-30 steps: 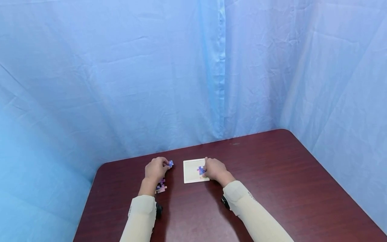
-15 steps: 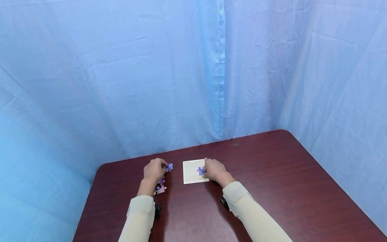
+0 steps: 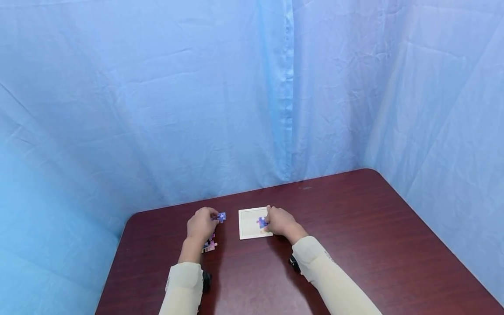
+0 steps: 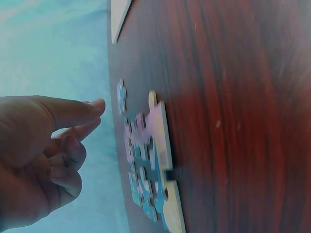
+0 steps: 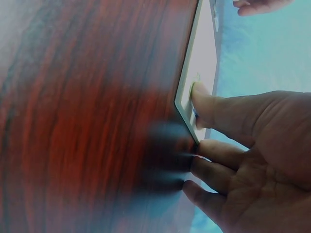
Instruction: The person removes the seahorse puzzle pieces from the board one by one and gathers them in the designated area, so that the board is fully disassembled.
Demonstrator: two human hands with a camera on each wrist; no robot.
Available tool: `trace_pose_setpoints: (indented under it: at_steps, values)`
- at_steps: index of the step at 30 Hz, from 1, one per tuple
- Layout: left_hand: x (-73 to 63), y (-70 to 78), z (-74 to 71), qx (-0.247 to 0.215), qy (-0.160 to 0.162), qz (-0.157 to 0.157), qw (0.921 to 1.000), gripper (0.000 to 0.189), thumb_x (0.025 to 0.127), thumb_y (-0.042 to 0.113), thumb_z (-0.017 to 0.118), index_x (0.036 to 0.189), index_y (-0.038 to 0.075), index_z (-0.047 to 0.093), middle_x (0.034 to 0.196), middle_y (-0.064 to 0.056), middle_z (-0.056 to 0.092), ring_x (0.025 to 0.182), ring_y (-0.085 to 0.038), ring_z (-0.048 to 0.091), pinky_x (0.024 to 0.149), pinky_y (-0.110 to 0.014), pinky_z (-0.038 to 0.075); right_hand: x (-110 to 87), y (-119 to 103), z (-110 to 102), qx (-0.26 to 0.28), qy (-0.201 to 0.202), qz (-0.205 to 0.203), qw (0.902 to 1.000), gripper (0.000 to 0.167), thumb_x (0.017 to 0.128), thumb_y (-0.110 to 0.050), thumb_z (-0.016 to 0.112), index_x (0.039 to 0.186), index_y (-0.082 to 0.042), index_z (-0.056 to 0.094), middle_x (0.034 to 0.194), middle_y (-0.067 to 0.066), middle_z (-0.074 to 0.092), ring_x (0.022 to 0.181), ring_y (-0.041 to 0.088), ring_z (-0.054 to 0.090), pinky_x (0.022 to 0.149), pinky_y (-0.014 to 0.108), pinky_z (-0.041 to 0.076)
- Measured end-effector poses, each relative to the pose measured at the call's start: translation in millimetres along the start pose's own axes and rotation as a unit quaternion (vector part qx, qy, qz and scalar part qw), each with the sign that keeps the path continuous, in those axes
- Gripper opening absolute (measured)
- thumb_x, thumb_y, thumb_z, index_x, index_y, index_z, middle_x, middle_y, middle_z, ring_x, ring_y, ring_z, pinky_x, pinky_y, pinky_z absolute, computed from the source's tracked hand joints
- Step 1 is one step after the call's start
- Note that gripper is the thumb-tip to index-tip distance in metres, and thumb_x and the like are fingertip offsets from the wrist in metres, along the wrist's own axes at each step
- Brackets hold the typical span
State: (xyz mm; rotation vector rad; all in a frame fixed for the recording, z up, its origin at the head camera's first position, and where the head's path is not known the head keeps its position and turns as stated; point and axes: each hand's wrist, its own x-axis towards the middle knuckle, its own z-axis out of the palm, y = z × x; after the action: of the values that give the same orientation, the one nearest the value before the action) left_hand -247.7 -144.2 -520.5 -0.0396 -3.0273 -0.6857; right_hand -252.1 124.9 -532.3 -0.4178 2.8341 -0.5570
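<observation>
On the table, my left hand [image 3: 201, 224] hovers with thumb and forefinger tips close together and the other fingers loosely curled, nothing visible between them. Just past the fingertips lies a blue jigsaw piece with a white star [image 3: 222, 216]. Beneath that hand, several pink, purple and blue jigsaw pieces [image 4: 158, 131] lie in a cluster. My right hand [image 3: 280, 221] holds the right side of a cream square puzzle tray [image 3: 247, 236], its thumb inside and other fingers along the outer edge. A blue-purple jigsaw piece [image 3: 261, 222] sits in the tray, partly covered by the thumb.
The dark red wooden table [image 3: 354, 236] has rounded far corners. Light blue curtains [image 3: 189, 96] hang behind it and along the sides. The puzzle tray lies between the two hands, right of the loose pieces.
The star piece, earlier tilted at the left fingertips, now lies flat slightly nearer to me. My left hand has drawn back a little. The right hand and tray stay nearly still.
</observation>
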Motion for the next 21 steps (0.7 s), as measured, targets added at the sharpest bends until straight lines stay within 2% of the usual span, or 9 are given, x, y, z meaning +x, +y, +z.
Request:
trace_pose_setpoints:
  at_steps: [4, 6, 9, 11, 14, 18, 21]
  values:
    - [-5.5, 10.0, 3.8, -0.001, 0.006, 0.012, 0.9999, 0.023, 0.094, 0.017, 0.08, 0.117, 0.013, 0.08, 0.116, -0.008, 0.077, 0.1, -0.025, 0.074, 0.082, -0.05, 0.061, -1.0, 1, -1, 0.02, -0.01, 0.002, 0.9997, 0.036, 0.095, -0.016, 0.079, 0.062, -0.01, 0.063, 0.162, 0.023, 0.045, 0.101, 0.022, 0.061, 0.082, 0.036, 0.045]
    - [-8.2, 15.0, 5.5, -0.005, 0.007, 0.02, 0.9998, 0.023, 0.094, 0.017, 0.08, 0.117, 0.013, 0.08, 0.116, -0.008, 0.077, 0.101, -0.025, 0.074, 0.081, -0.049, 0.061, -1.5, 2, -2, 0.028, -0.013, 0.0, 0.9995, 0.032, 0.094, -0.015, 0.08, 0.066, -0.009, 0.067, 0.162, 0.024, 0.045, 0.108, 0.024, 0.062, 0.083, 0.035, 0.044]
    - [-12.2, 22.0, 8.1, -0.013, 0.009, 0.029, 0.9995, 0.02, 0.095, 0.019, 0.08, 0.114, 0.014, 0.08, 0.115, -0.007, 0.076, 0.099, -0.024, 0.074, 0.078, -0.047, 0.061, -1.8, 2, -2, 0.031, -0.015, -0.007, 0.9994, 0.031, 0.093, -0.013, 0.08, 0.067, -0.007, 0.066, 0.161, 0.025, 0.046, 0.099, 0.023, 0.059, 0.08, 0.034, 0.044]
    - [-14.2, 27.7, 9.8, -0.017, 0.009, 0.038, 0.9991, 0.017, 0.095, 0.02, 0.079, 0.111, 0.014, 0.081, 0.113, -0.007, 0.076, 0.097, -0.024, 0.074, 0.078, -0.045, 0.061, -2.1, 2, -2, 0.035, -0.015, -0.009, 0.9992, 0.029, 0.093, -0.011, 0.08, 0.068, -0.008, 0.065, 0.16, 0.025, 0.047, 0.086, 0.023, 0.051, 0.078, 0.034, 0.043]
    - [-15.9, 37.4, 14.1, -0.021, 0.013, 0.055, 0.9982, 0.014, 0.095, 0.021, 0.079, 0.107, 0.013, 0.081, 0.108, -0.006, 0.077, 0.095, -0.023, 0.073, 0.079, -0.045, 0.061, -1.9, 3, -2, 0.036, -0.007, -0.011, 0.9993, 0.026, 0.092, -0.01, 0.081, 0.07, -0.005, 0.067, 0.157, 0.024, 0.052, 0.084, 0.019, 0.049, 0.076, 0.033, 0.042]
    - [-17.0, 51.4, 23.5, -0.019, 0.009, 0.081, 0.9965, 0.013, 0.095, 0.021, 0.079, 0.104, 0.012, 0.082, 0.102, -0.006, 0.078, 0.091, -0.021, 0.073, 0.078, -0.045, 0.06, -1.2, 2, -3, 0.04, 0.003, -0.004, 0.9992, 0.01, 0.09, -0.009, 0.083, 0.085, -0.001, 0.079, 0.152, 0.021, 0.059, 0.085, 0.018, 0.05, 0.074, 0.033, 0.042]
    - [-17.7, 61.7, 30.9, -0.014, -0.003, 0.091, 0.9957, 0.015, 0.095, 0.023, 0.079, 0.105, 0.012, 0.082, 0.101, -0.006, 0.079, 0.091, -0.021, 0.074, 0.077, -0.044, 0.06, -0.3, 0, -4, 0.038, 0.004, 0.004, 0.9993, 0.005, 0.089, -0.009, 0.084, 0.087, -0.005, 0.081, 0.148, 0.017, 0.064, 0.077, 0.018, 0.047, 0.072, 0.032, 0.041]
